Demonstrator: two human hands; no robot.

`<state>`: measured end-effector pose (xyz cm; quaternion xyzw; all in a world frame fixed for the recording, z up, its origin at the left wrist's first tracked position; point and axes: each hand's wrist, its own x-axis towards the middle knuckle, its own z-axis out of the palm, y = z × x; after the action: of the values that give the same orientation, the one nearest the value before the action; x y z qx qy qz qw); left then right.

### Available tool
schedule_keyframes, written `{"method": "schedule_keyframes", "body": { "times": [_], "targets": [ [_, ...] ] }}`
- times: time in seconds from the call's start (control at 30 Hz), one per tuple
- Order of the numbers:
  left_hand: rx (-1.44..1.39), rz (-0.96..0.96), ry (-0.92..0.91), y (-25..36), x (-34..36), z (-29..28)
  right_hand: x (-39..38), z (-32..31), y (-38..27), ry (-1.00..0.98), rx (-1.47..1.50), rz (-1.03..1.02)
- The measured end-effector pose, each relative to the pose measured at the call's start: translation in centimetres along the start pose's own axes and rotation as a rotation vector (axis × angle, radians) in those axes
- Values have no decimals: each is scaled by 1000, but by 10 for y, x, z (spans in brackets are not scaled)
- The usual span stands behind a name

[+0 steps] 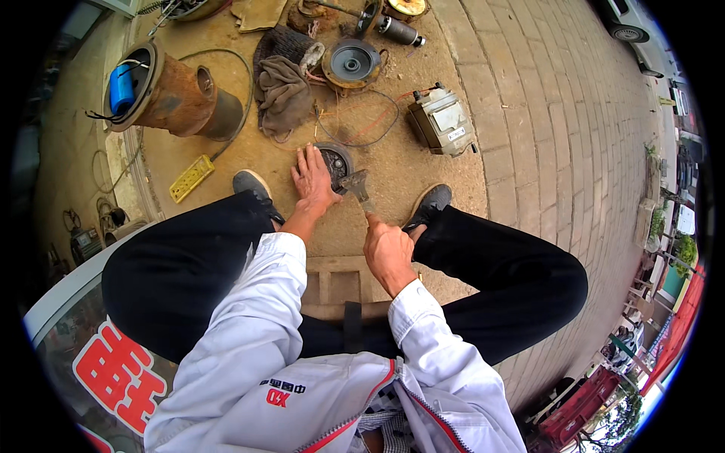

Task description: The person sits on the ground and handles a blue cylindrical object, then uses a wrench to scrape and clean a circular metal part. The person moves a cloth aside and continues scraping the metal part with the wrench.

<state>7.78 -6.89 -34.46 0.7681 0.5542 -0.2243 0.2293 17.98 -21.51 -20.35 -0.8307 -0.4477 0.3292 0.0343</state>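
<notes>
On the ground between my feet lies a round dark metal part [336, 164] with a raised rim and a recessed inside. My left hand [311, 180] rests across its left edge, fingers stretched out and the thumb near its lower rim. In my right hand [388, 251] is the handle of a hammer-like tool [355, 182] with a flared, worn metal head. That head sits over the lower right rim of the round part; whether the two touch I cannot tell. My right fingers are wrapped round the handle, and the grip hides much of it.
Ahead lie a dark crumpled cloth [285, 90], a round motor end cover [353, 62] and loose wires. A rusty motor housing [177, 94] and a yellow power strip [192, 178] are at left. A grey metal-cased device [442, 121] stands at right, beside brick paving [529, 151].
</notes>
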Motion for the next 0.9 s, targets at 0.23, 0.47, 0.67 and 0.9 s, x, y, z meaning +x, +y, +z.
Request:
{"method": "schedule_keyframes", "body": {
  "times": [0.23, 0.47, 0.67, 0.9],
  "targets": [
    [-57, -63, -12, -19, -1, -8, -14, 18, 0, -49, -31, -41],
    [-31, -109, -59, -11, 4, -4, -5, 25, -5, -83, -39, -43],
    [-33, -114, -33, -12, 8, 1, -7, 28, -7, -45, 18, -32],
    [-30, -111, -49, -11, 3, -2, -6, 22, -10, -25, 17, -39]
  ]
}}
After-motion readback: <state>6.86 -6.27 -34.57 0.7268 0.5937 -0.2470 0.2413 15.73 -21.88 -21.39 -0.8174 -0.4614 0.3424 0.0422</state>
